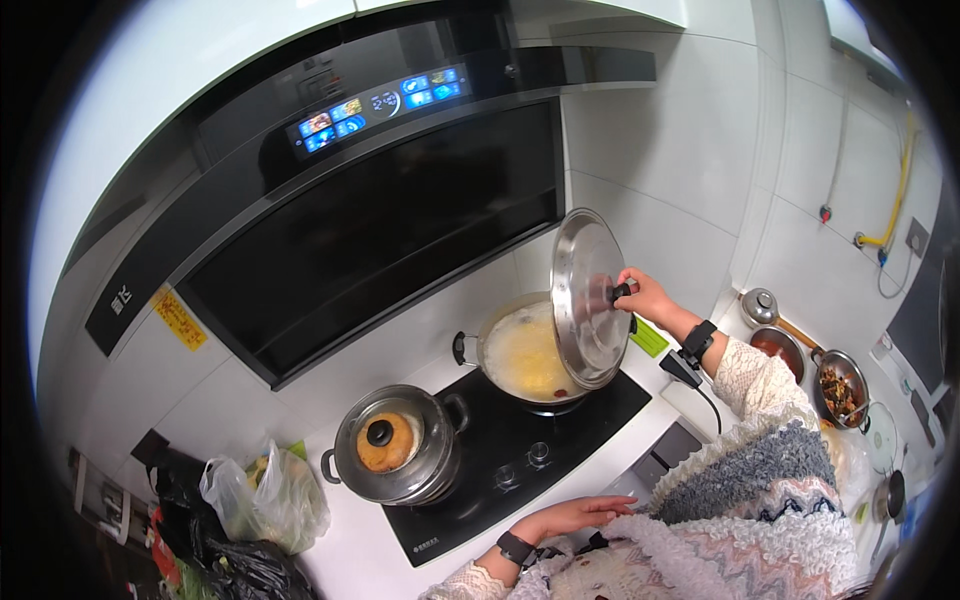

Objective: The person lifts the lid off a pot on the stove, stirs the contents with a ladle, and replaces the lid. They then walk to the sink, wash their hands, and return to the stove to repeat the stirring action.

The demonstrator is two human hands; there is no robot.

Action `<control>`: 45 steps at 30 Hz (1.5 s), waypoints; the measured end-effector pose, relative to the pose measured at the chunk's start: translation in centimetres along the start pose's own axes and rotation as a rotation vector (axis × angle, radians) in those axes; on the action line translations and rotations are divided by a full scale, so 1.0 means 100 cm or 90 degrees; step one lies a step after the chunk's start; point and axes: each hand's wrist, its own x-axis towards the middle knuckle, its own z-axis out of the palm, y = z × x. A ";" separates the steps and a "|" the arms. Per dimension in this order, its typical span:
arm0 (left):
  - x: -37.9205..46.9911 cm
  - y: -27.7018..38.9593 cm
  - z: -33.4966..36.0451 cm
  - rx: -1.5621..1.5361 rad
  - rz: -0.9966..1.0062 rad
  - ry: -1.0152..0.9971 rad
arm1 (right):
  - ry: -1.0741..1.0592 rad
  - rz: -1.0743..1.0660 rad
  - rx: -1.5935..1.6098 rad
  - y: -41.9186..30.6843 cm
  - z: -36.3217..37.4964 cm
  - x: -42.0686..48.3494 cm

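Note:
My right hand (643, 294) grips the black knob of a steel pot lid (589, 300), which stands tilted nearly upright over the right side of a two-handled pot (466, 350). Foamy yellowish food (529, 356) shows in that pot, on the right burner of a black glass gas hob (487, 450). My left hand (583, 513) rests in front of my body near the hob's front edge, palm down and holding nothing visible. On the hob's left side sits a covered steamer pot (397, 442), with something round and golden visible through its glass lid.
A range hood (375, 225) with a lit panel hangs behind the hob. Plastic bags of produce (270, 495) lie at left. A metal bowl of red liquid (776, 351) and a pan of food (840, 386) stand at right. A black plug (679, 367) with a cord is beside my right wrist.

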 end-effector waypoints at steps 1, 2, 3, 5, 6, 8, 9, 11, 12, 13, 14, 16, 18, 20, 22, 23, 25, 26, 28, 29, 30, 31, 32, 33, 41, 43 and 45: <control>0.003 0.001 -0.002 0.000 -0.006 -0.014 | 0.001 0.039 0.072 0.001 -0.006 -0.007; 0.005 0.001 -0.002 0.003 -0.012 -0.025 | 0.003 0.041 0.096 0.002 -0.011 -0.014; 0.007 0.000 -0.003 -0.003 -0.007 -0.038 | 0.011 0.047 0.137 0.002 -0.016 -0.021; 0.011 -0.001 -0.004 -0.007 0.010 -0.060 | 0.049 0.090 0.209 0.003 -0.025 -0.034; 0.014 -0.002 -0.006 -0.005 -0.005 -0.069 | 0.064 0.096 0.236 0.003 -0.029 -0.040; 0.017 -0.003 -0.007 0.004 -0.023 -0.090 | 0.094 0.120 0.292 0.003 -0.037 -0.051; 0.018 -0.004 -0.007 0.000 -0.020 -0.096 | 0.117 0.127 0.322 0.003 -0.041 -0.055; 0.019 -0.005 -0.007 -0.006 -0.022 -0.101 | 0.160 0.142 0.393 0.005 -0.047 -0.063; 0.019 -0.005 -0.007 -0.003 -0.023 -0.103 | 0.178 0.138 0.421 0.007 -0.049 -0.067; 0.020 -0.004 -0.007 -0.003 -0.023 -0.104 | 0.193 0.142 0.460 0.009 -0.051 -0.070; 0.020 -0.005 -0.007 -0.001 -0.020 -0.106 | 0.219 0.149 0.507 0.011 -0.052 -0.072; 0.019 -0.004 -0.008 0.010 -0.035 -0.114 | 0.247 0.138 0.542 0.017 -0.052 -0.075; 0.017 -0.004 -0.008 0.016 -0.039 -0.118 | 0.304 0.133 0.623 0.025 -0.050 -0.076; 0.016 -0.004 -0.009 0.014 -0.033 -0.119 | 0.327 0.116 0.681 0.033 -0.048 -0.075; 0.013 -0.004 -0.009 0.016 -0.030 -0.124 | 0.348 0.113 0.775 0.041 -0.049 -0.073; 0.012 -0.004 -0.009 0.017 -0.029 -0.125 | 0.351 0.117 0.831 0.045 -0.050 -0.071; 0.008 -0.004 -0.009 0.015 -0.024 -0.120 | 0.369 0.122 0.915 0.052 -0.052 -0.068; 0.005 -0.004 -0.010 0.015 -0.023 -0.119 | 0.386 0.125 0.943 0.056 -0.053 -0.066; 0.001 -0.003 -0.012 0.005 -0.031 -0.113 | 0.402 0.125 0.986 0.064 -0.053 -0.063; -0.003 -0.003 -0.013 0.004 -0.038 -0.111 | 0.401 0.118 1.002 0.069 -0.053 -0.062; -0.006 -0.004 -0.013 0.009 -0.039 -0.112 | 0.425 0.118 1.019 0.073 -0.053 -0.061; -0.010 -0.005 -0.013 0.013 -0.043 -0.110 | 0.402 0.112 1.033 0.078 -0.052 -0.059; -0.014 -0.007 -0.014 0.015 -0.042 -0.111 | 0.404 0.115 1.048 0.084 -0.052 -0.056; -0.017 -0.009 -0.015 0.014 -0.039 -0.103 | 0.429 0.122 1.062 0.089 -0.051 -0.052; -0.030 -0.017 -0.025 0.022 -0.052 -0.016 | 0.374 0.177 1.204 0.158 -0.045 -0.013; -0.030 -0.013 -0.028 0.018 -0.041 0.000 | 0.424 0.205 1.209 0.177 -0.044 0.000; -0.027 -0.008 -0.031 0.045 -0.025 0.015 | 0.416 0.222 1.233 0.193 -0.043 0.014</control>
